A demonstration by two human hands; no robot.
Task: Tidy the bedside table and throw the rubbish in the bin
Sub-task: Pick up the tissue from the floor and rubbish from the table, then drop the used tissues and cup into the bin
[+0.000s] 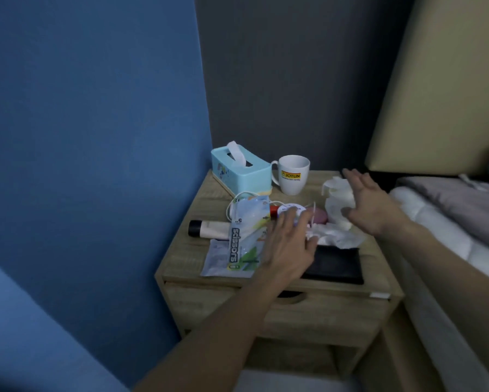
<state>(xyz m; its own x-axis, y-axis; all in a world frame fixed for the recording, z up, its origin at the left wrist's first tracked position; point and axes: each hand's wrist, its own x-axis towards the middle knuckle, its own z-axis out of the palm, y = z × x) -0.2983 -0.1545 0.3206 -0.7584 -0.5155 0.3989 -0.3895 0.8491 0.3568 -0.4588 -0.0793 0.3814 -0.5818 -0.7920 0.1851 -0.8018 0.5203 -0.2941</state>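
One tissue (337, 198), beside splayed rt grip (374, 206)

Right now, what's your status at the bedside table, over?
Both open: left hand over scissors packet edge, right hand beside crumpled tissue. Nothing gripped yet. Behind, mug and tissue box, not blocking.

Both bare forearms are extended forward from the lower edge of the view, the left hand (288, 244) being held palm down with its fingers straight and slightly spread, while the right hand (372, 203) is held further forward, turned partly on edge, fingers straight and thumb parted.
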